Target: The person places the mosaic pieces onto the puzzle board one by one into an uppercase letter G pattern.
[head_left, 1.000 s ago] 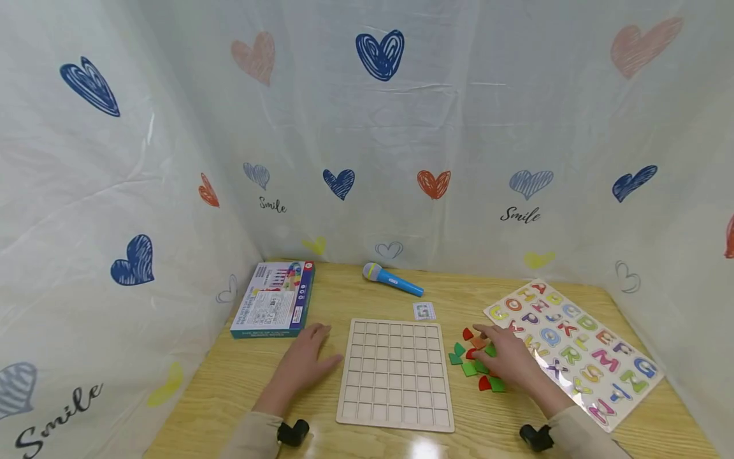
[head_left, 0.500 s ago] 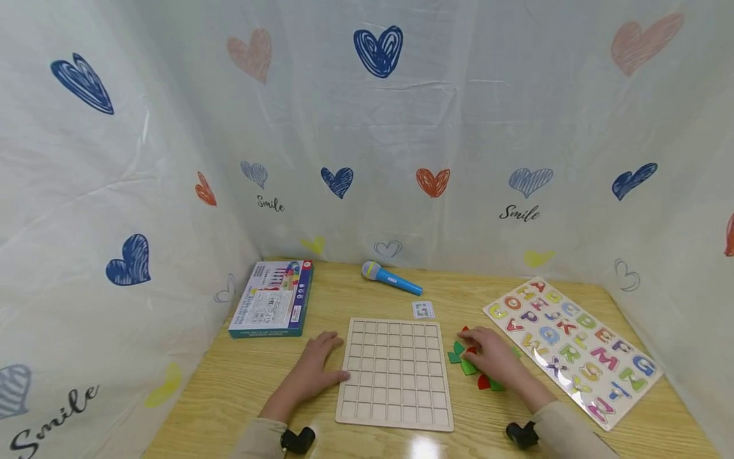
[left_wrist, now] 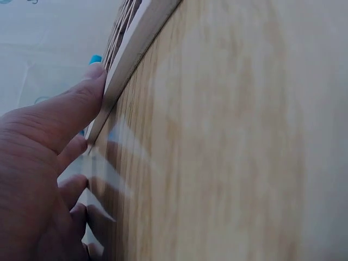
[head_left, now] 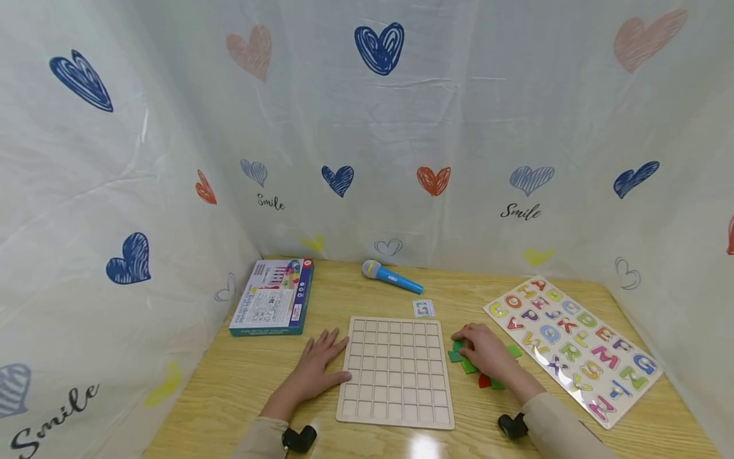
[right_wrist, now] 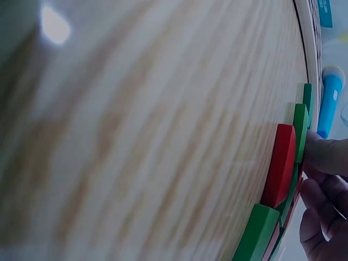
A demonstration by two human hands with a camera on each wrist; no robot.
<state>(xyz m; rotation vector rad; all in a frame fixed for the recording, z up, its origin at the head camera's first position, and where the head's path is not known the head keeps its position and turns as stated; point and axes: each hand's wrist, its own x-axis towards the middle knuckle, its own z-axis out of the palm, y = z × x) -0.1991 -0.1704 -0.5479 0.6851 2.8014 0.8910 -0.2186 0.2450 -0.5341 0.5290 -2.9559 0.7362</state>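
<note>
My left hand (head_left: 314, 368) lies on the table with its fingers spread, left of a square wooden grid board (head_left: 395, 376). In the left wrist view its thumb (left_wrist: 81, 103) touches the board's edge. My right hand (head_left: 487, 354) is over a small pile of flat red, orange-hidden and green pieces right of the board. Its thumb and fingertips are at the pile's far left, by a dark green piece (head_left: 455, 357). A red piece (right_wrist: 280, 163) and a green piece (right_wrist: 256, 234) lie nearer the right wrist camera. Whether the fingertips pinch a piece is hidden.
A blue toy microphone (head_left: 395, 278) lies behind the board, with a small printed card (head_left: 424, 308) in front of it. A flat box (head_left: 272, 298) lies at the back left. An alphabet puzzle board (head_left: 573, 350) lies slanted at the right.
My left hand has moved right until its thumb meets the board, and its fingers have spread. My right hand has shifted left over the pile, covering other pieces.
</note>
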